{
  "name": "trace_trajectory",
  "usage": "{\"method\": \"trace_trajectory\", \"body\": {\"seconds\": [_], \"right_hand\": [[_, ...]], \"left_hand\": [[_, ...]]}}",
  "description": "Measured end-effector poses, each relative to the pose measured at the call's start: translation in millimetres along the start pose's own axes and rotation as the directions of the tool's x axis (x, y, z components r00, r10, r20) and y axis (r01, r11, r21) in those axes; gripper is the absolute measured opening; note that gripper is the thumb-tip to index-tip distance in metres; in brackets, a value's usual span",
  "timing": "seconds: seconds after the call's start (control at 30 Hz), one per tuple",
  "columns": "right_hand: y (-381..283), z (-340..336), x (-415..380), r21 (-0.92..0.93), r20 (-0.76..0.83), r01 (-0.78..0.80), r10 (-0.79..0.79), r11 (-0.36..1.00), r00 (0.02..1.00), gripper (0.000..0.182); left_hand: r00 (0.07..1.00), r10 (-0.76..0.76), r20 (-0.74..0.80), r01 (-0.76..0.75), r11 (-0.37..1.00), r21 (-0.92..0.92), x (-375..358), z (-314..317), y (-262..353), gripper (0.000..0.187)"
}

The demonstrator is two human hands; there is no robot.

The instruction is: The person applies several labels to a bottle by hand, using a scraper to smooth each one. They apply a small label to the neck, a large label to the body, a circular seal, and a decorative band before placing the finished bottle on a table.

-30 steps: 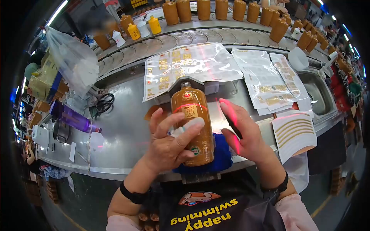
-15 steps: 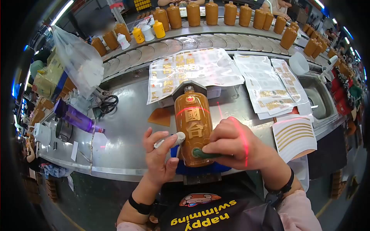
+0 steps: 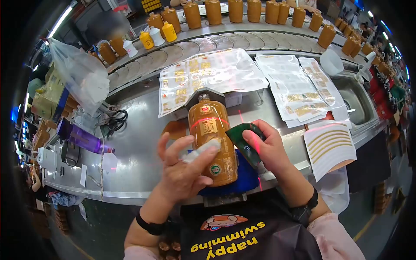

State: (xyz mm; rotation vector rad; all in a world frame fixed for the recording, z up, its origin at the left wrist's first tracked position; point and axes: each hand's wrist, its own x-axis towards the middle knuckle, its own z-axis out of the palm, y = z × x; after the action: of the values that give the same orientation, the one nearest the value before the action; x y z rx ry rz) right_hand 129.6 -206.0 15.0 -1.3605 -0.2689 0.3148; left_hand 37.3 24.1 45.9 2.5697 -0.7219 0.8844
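A brown bottle [image 3: 225, 158] with raised gold characters lies on its back in front of me, its neck toward a dark angular holder [image 3: 193, 99]. A round green-and-white emblem [image 3: 215, 169] shows near its base. My left hand [image 3: 182, 173] has its fingers apart. White coverings wrap some of its fingers, and one covered fingertip presses on the bottle's lower character, partly hiding it. My right hand [image 3: 271, 147] is closed on a flat green scraper [image 3: 243, 141], held just beside the bottle's right side. Blue cloth [image 3: 247, 175] lies under the bottle.
Sheets of gold lettering [image 3: 234, 71] lie behind the bottle, and more sheets [image 3: 286, 82] rest to the right near a sink [image 3: 357, 102]. A curved conveyor [image 3: 208, 45] carries brown bottles. On the left are a purple bottle [image 3: 86, 139], scissors [image 3: 117, 121] and a plastic bag [image 3: 80, 71].
My right hand has lifted the green scraper off the emblem and moved it up and right. My left hand has moved right, its covered finger now on the lower character.
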Motion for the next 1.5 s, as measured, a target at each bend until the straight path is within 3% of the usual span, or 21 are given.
{"method": "trace_trajectory", "body": {"seconds": [0.23, 0.33, 0.43, 0.53, 0.7, 1.0, 1.1, 1.3, 1.33, 1.4, 1.43, 1.5], "right_hand": [[-2, -2, -1, -0.102, 0.031, 0.030, -0.027, 0.994, 0.999, 0.017], [-2, -3, -1, -0.114, 0.031, 0.065, -0.062, 0.991, 0.998, 0.017], [2, -2, -1, -0.142, 0.018, 0.117, -0.116, 0.983, 0.993, 0.017], [1, -2, -1, -0.156, 0.008, 0.122, -0.122, 0.980, 0.992, 0.018], [5, -4, 0, -0.186, 0.008, 0.134, -0.134, 0.973, 0.991, 0.019], [5, -4, 0, -0.246, 0.000, 0.127, -0.131, 0.961, 0.991, 0.019], [-1, -2, -2, -0.145, 0.002, 0.077, -0.078, 0.986, 0.997, 0.017], [-19, -4, -3, -0.367, 0.007, 0.239, -0.254, 0.899, 0.967, 0.015], [-26, -2, 1, -0.464, 0.104, 0.433, -0.438, 0.773, 0.893, 0.018], [-42, 7, 10, -0.559, 0.351, 0.736, -0.695, 0.383, 0.628, 0.024], [-54, 11, 7, -0.540, 0.507, 0.801, -0.659, 0.259, 0.555, 0.030], [-71, 15, 4, -0.401, 0.666, 0.831, -0.500, 0.386, 0.554, 0.028]], "left_hand": [[0.984, 0.140, 0.112, -0.148, 0.987, 0.065, 5, 7, 4, 0.049], [0.989, 0.053, 0.139, -0.040, 0.994, -0.097, 15, 0, 5, 0.049], [0.995, 0.049, 0.087, -0.044, 0.997, -0.064, 29, 4, -3, 0.049], [0.981, 0.164, 0.103, -0.165, 0.986, 0.000, 22, 12, -9, 0.047], [0.974, 0.173, 0.147, -0.168, 0.985, -0.048, 20, 6, 6, 0.043], [0.999, 0.037, -0.008, -0.038, 0.981, -0.192, 5, 5, 6, 0.042], [0.999, -0.011, -0.047, 0.003, 0.984, -0.177, 5, 5, 2, 0.038], [0.992, -0.062, -0.108, 0.045, 0.987, -0.155, -15, 8, 1, 0.034], [0.990, -0.076, -0.115, 0.058, 0.986, -0.155, -18, 9, 2, 0.035], [0.985, -0.111, -0.136, 0.088, 0.982, -0.167, -23, 11, 5, 0.035], [0.980, -0.128, -0.150, 0.101, 0.979, -0.177, -24, 12, 5, 0.035], [0.970, -0.167, -0.176, 0.130, 0.971, -0.203, -27, 12, 4, 0.035]]}}
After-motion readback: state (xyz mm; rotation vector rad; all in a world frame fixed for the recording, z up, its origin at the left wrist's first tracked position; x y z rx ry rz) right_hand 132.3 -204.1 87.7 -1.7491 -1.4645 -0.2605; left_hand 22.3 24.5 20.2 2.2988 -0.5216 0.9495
